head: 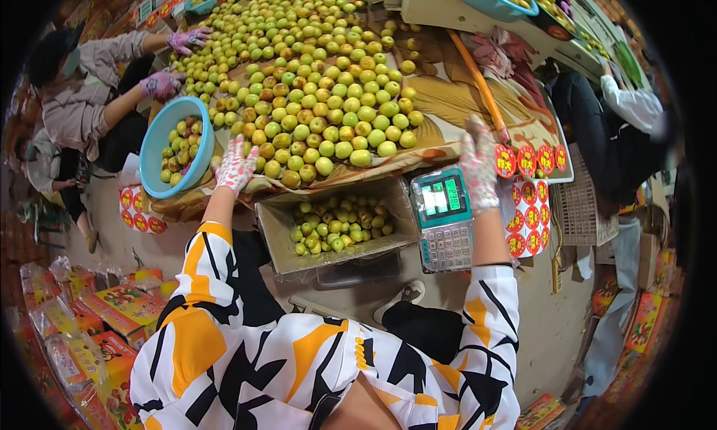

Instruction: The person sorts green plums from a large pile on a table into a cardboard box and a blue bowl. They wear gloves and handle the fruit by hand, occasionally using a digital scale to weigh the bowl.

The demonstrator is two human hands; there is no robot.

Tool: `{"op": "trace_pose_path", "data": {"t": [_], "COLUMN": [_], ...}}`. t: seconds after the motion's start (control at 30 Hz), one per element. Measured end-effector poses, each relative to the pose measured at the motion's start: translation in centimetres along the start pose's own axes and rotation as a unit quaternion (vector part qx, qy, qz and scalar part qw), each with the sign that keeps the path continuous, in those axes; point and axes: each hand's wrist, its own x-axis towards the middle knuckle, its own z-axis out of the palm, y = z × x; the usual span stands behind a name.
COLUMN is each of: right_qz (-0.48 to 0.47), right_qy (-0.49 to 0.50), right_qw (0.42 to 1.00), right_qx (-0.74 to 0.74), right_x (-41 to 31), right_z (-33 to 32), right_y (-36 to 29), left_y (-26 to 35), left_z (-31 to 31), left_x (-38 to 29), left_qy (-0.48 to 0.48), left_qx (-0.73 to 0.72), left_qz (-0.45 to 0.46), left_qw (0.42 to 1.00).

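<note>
My left hand [237, 165], in a pink-dotted white glove, is at the front edge of a spread of green-yellow jujubes [313, 99]. Its fingers are apart and reach the nearest fruits, with none visibly gripped. My right hand [479, 167], gloved alike, extends upward beside the display of a digital scale [446, 217], between it and round red stickers [527, 161]. I see nothing held in it. Between my arms an open cardboard box [336, 260] holds more jujubes [341, 225]. The scale stands against the box's right side, its display lit green.
A blue basin [147, 150] with browner jujubes stands left; a co-worker's floral-gloved hands [161, 84] are beyond it. An orange pole [476, 77] lies on the patterned cloth [434, 94]. Another person [633, 105] sits right, near a plastic crate [582, 206]. Printed cartons [120, 312] fill the lower left.
</note>
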Motion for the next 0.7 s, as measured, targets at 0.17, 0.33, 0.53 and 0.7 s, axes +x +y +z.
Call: {"op": "trace_pose_path", "data": {"t": [0.17, 0.33, 0.53, 0.7], "right_qz": [0.083, 0.168, -0.02, -0.149], "right_qy": [-0.133, -0.178, -0.273, -0.305], "right_qw": [0.968, 0.9, 0.816, 0.817], "right_qx": [-0.195, -0.361, -0.509, -0.466], "right_x": [3.7, 6.2, 3.9, -1.9], "right_z": [8.5, 16.3, 22.8, 24.4], "right_y": [-1.6, -2.2, -8.9, -12.6], "left_y": [2.2, 6.6, 5.5, -0.5], "left_z": [1.9, 1.1, -1.6, -3.4], "left_x": [-0.5, -2.2, -0.7, 1.2], "left_qy": [-0.015, -0.016, -0.04, -0.007], "left_qx": [-0.009, 0.079, 0.006, -0.051], "left_qz": [0.067, 0.149, 0.143, -0.031], "left_qw": [0.998, 0.986, 0.989, 0.998]}}
